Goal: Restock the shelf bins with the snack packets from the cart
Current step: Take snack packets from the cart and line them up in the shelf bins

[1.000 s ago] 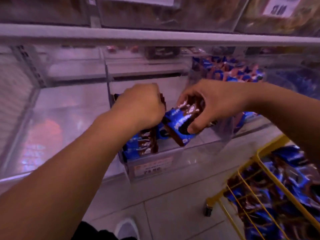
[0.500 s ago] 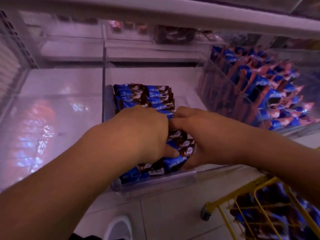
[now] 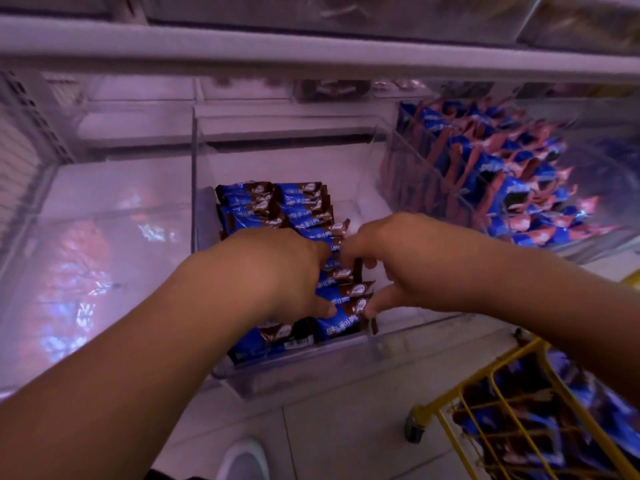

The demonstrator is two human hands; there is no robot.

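Packets being squared in the bin: left hand and right hand pinch them; next, reach for the cart.

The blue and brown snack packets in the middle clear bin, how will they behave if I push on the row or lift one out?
The snack packets look like glossy film wrappers, so probably slippery and light. They stand on edge in rows, so a push likely slides or topples several at once. Both hands are on the front row, and the crimped ends look floppy.
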